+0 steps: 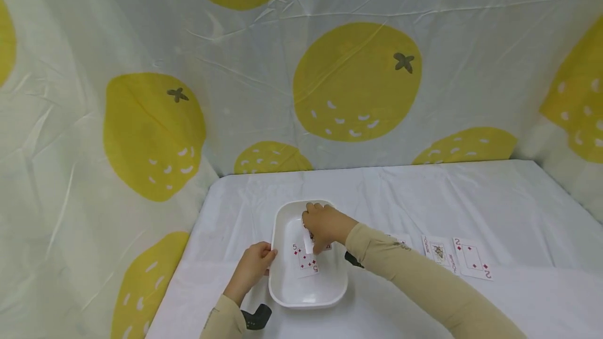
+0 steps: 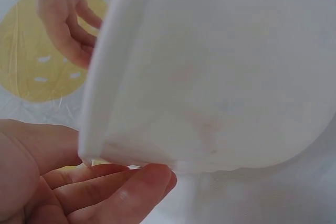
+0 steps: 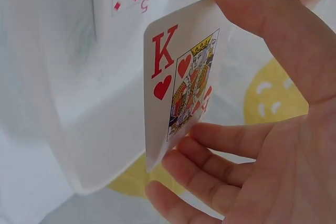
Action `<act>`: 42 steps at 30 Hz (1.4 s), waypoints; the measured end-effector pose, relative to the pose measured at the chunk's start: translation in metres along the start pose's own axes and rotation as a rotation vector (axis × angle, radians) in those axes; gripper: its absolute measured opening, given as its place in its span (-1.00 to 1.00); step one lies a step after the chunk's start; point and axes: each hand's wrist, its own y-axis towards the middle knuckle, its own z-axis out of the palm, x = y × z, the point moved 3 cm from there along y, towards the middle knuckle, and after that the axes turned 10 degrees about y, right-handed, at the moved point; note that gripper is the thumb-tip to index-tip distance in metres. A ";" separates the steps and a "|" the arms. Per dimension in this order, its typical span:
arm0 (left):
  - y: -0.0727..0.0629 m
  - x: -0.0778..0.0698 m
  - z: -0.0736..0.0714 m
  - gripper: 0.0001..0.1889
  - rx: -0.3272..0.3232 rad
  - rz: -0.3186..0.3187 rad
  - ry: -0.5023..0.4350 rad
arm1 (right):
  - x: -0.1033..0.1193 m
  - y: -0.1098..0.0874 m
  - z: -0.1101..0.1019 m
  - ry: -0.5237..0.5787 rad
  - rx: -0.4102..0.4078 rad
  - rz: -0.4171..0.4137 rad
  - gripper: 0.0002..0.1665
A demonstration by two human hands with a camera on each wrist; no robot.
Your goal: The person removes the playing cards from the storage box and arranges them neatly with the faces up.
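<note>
A white tray (image 1: 308,297) with rounded corners stands on the cloth. My left hand (image 1: 253,267) grips its left rim, and in the left wrist view the thumb lies at the rim with the fingers under the wall. Over the tray, my right hand (image 1: 327,224) holds a king of hearts (image 3: 181,82) by its edges, thumb on one edge and fingertips on the opposite one. The card is tilted up, its face showing in the right wrist view. Inside the tray lies a five of diamonds (image 1: 305,264), face up, partly overlapped by the held card in the head view.
To the right on the white cloth (image 1: 391,192) lie a two of diamonds (image 1: 472,259), a joker (image 1: 439,251) and another card (image 1: 400,238) mostly hidden behind my right sleeve. A lemon-print curtain (image 1: 254,77) hangs behind and left of the table.
</note>
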 end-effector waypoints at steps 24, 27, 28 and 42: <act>0.000 0.000 0.000 -0.79 0.005 -0.035 0.017 | -0.122 -0.093 0.003 0.101 -0.014 0.080 -0.22; 0.000 0.000 0.000 -0.79 0.001 -0.027 0.013 | -0.135 -0.105 0.005 0.103 -0.040 0.092 -0.19; 0.000 0.000 0.000 -0.80 0.000 -0.024 0.012 | -0.139 -0.110 0.006 0.101 -0.047 0.096 -0.18; 0.000 -0.001 0.001 -0.79 -0.001 -0.043 0.022 | -0.205 -0.182 0.028 0.199 -0.062 0.235 0.01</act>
